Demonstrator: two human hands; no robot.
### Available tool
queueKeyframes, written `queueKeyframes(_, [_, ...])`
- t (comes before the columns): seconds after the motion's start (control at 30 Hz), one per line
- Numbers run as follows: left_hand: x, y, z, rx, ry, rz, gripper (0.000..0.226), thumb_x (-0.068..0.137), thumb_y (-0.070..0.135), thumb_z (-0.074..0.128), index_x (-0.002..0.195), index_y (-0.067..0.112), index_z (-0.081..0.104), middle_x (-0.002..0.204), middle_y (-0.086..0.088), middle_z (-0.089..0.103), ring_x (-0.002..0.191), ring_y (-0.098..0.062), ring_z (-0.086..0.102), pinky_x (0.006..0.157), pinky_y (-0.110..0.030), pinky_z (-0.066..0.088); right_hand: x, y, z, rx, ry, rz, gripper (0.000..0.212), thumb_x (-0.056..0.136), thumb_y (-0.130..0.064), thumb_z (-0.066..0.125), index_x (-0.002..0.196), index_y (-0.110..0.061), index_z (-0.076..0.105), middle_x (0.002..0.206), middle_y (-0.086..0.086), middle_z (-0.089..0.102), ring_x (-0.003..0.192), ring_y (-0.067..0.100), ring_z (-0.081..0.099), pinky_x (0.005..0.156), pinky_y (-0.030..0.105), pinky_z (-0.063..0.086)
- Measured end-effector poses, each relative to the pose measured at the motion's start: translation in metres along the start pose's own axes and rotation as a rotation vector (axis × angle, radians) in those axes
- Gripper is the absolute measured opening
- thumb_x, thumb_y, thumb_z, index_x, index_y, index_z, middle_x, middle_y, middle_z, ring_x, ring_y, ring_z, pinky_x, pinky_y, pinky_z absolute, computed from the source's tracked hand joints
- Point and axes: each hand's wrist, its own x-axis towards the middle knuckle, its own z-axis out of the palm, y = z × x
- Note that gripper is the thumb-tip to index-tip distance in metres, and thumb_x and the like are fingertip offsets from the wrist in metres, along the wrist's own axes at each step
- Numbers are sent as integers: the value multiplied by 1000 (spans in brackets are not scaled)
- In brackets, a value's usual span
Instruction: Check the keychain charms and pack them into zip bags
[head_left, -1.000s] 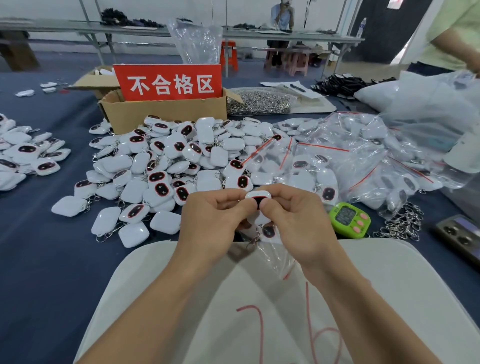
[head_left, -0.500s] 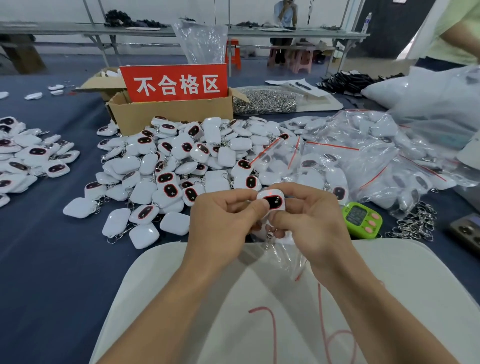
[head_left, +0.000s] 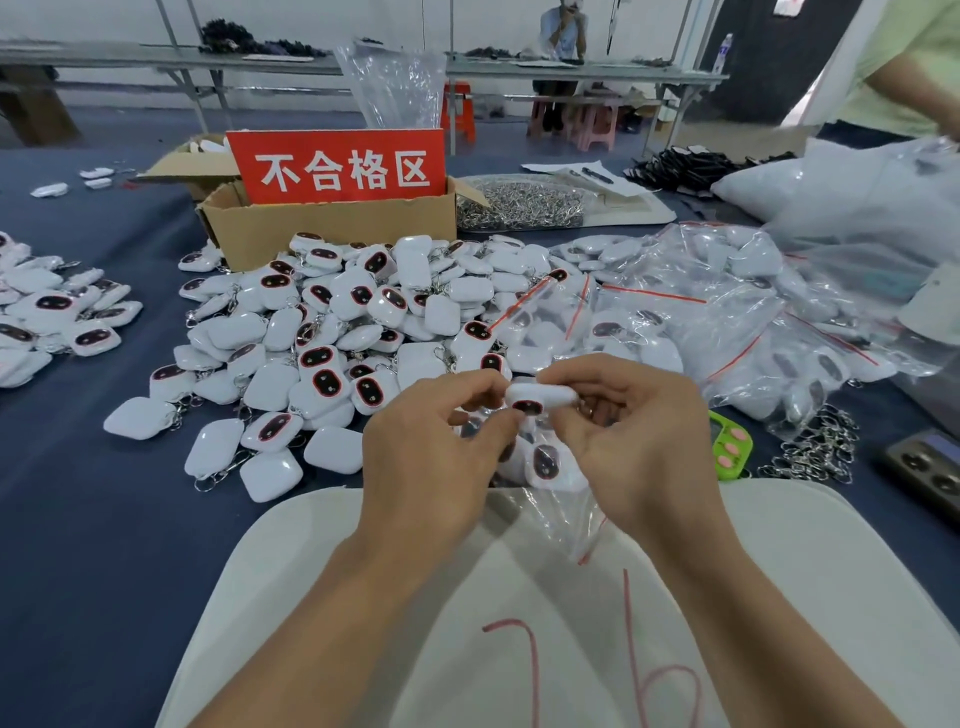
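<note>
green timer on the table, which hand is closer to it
Right. The right hand sits right beside the green timer, hiding part of it; the left hand is farther off, across the charm both hands pinch.

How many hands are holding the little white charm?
2: the left hand pinches the charm at its left end, the right hand at its right end, above the zip bag.

Charm pile (head_left: 363, 332) before box (head_left: 332, 228) — bags (head_left: 727, 312) right.
</note>
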Motion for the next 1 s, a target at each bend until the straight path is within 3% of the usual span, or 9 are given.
queueKeyframes(0.07, [-1,-1,0,-31,14,-19,27,80,25,85,92,47,74,88,28,71,88,6,66,74,-8,47,1,-1,0,62,7,8,28,77,-9,70,84,-36,79,78,-5,77,73,34,69,68,53,59])
queueKeyframes(0.17, [-3,3,0,-113,-2,15,39,78,27,83,105,54,74,96,32,72,92,6,68,76,-7,48,1,-2,1,80,0,10,31,77,-7,68,83,-36,80,78,-4,77,74,32,71,69,54,59])
queueKeyframes(0.4, [-5,7,-2,-69,23,83,48,74,31,78,91,74,65,89,33,70,85,2,68,74,-5,47,1,0,1,88,-26,-16,38,80,-1,70,81,-37,81,76,-4,77,73,34,70,67,54,57])
queueKeyframes(0.5, [-5,5,-4,-141,-11,30,42,77,24,80,91,64,72,83,25,74,77,-2,72,72,-12,53,0,-4,2,132,-37,22,46,80,5,71,79,-40,81,76,-5,78,69,24,72,63,41,59])
queueKeyframes(0.6, [-2,6,-8,-355,-96,-84,24,85,21,78,96,43,81,80,8,79,70,-14,75,67,-21,59,1,-7,1,310,-55,161,38,76,3,73,81,-33,83,69,0,76,56,11,65,54,20,50])
queueKeyframes(0.67, [1,7,-9,-448,-103,-152,20,93,16,74,99,33,82,80,3,79,64,-13,72,63,-21,57,1,-8,-1,395,-85,239,25,75,-3,73,85,-23,83,62,9,70,51,16,56,50,22,46])
queueKeyframes(0.77, [3,8,-11,-515,-110,-207,25,98,9,66,96,29,82,76,1,77,59,-10,67,59,-19,54,0,-8,-2,436,-102,297,20,84,4,72,90,-13,82,63,22,63,50,25,51,50,29,47])
queueKeyframes(1.0, [4,7,-12,-578,-135,-302,23,100,11,62,96,17,84,81,-8,76,67,-17,63,67,-27,57,-1,-11,-2,430,-160,283,17,84,-2,73,97,-10,80,65,19,67,54,27,54,53,30,50])
